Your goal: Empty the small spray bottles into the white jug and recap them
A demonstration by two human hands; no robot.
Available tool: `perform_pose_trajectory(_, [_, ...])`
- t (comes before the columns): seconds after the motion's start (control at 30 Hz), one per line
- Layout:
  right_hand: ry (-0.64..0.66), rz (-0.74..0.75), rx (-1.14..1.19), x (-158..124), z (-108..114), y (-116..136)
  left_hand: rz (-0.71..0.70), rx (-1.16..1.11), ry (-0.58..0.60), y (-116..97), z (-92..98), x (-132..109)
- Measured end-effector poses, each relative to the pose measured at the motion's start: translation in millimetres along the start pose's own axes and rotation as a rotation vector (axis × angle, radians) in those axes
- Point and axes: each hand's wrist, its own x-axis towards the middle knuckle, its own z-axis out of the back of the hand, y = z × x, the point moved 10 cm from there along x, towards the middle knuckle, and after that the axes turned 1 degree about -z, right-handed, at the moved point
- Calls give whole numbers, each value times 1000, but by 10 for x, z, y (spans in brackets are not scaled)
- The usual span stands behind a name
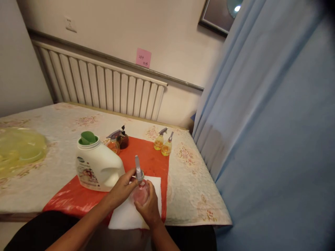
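Note:
My left hand [125,188] is closed on a grey spray trigger head [139,170], which it holds at the mouth of a small pink spray bottle [141,194]. Whether the head touches the neck I cannot tell. My right hand [151,205] wraps round the bottle's body from the right. Beneath both hands lies a white cloth [125,217] on a red plastic sheet [146,157]. To the left of my hands stands a big white detergent jug [102,167] with a green spout [88,137] in its open top.
Two yellow spray bottles [158,142] [166,149] stand at the right back of the red sheet. Behind the jug are an orange spray bottle [113,144] and a dark brown bottle [123,140]. A yellow see-through plastic item [22,150] lies at left. A blue curtain [261,122] hangs at right.

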Motion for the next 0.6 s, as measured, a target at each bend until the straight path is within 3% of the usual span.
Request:
perform_pose_trajectory(0.3, [-11,6,-31,-10,7,-16,-31,116,37,298,-120,10])
perform_pose_trajectory(0.6, [12,-16,-37,-13,-13,-34,-84,270,69,215,-173,40])
